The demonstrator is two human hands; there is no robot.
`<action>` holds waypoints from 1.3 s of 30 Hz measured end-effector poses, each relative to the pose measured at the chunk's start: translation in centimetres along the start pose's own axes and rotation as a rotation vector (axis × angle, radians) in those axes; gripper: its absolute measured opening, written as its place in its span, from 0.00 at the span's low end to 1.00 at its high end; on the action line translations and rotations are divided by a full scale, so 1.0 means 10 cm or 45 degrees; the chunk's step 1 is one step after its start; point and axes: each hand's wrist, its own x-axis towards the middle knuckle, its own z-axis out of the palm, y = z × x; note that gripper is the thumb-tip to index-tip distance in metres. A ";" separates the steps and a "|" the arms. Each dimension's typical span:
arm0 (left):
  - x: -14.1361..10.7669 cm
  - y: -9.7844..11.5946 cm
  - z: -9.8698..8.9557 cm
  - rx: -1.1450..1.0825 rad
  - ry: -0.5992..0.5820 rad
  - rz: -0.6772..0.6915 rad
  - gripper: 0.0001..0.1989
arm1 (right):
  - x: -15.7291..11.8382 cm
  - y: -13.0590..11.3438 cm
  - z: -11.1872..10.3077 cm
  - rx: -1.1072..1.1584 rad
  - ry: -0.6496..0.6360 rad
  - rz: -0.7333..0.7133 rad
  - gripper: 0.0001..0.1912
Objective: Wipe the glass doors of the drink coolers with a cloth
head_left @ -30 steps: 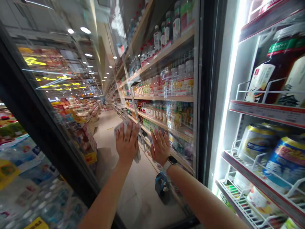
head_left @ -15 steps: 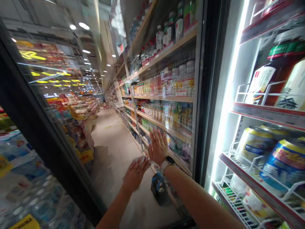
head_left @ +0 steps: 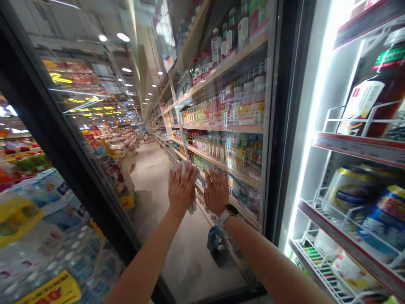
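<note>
In front of me is a glass door [head_left: 155, 236] in a black frame [head_left: 85, 177], swung out from a lit cooler. My left hand [head_left: 182, 191] lies with its fingers stretched over a pale cloth [head_left: 192, 207], pressing it to the pane. Folds of the cloth show above the fingertips and beside the palm. To its right, my right hand [head_left: 217, 192] rests palm-forward at the glass with fingers extended, a dark-faced watch [head_left: 232, 210] on its wrist. Whether something pale lies behind the right fingers, I cannot tell.
Cooler shelves at right hold cans [head_left: 349, 185] and a dark bottle [head_left: 363, 97]. Bottle shelves [head_left: 224, 131] show in the glass. A dark bin [head_left: 217, 249] with something blue stands low behind the pane. Packed water bottles [head_left: 72, 249] are stacked at left.
My left hand has moved up the glass with the cloth, now level with my right hand. The right hand has shifted slightly right and down; the view has turned slightly left.
</note>
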 end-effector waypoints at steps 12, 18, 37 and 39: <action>-1.72 0.41 0.02 -0.072 -0.404 0.442 0.23 | -0.01 0.04 0.00 0.010 -0.008 -0.035 0.37; -0.82 -0.53 -0.31 -0.025 -0.384 0.293 0.30 | -0.02 0.03 -0.01 0.010 -0.038 0.000 0.38; -2.16 -0.05 -0.39 0.166 0.108 -0.841 0.34 | -0.07 0.02 0.06 0.051 -0.011 0.015 0.36; -2.22 0.08 -0.34 0.160 0.127 -0.872 0.34 | -0.08 0.01 0.07 0.050 -0.006 0.024 0.36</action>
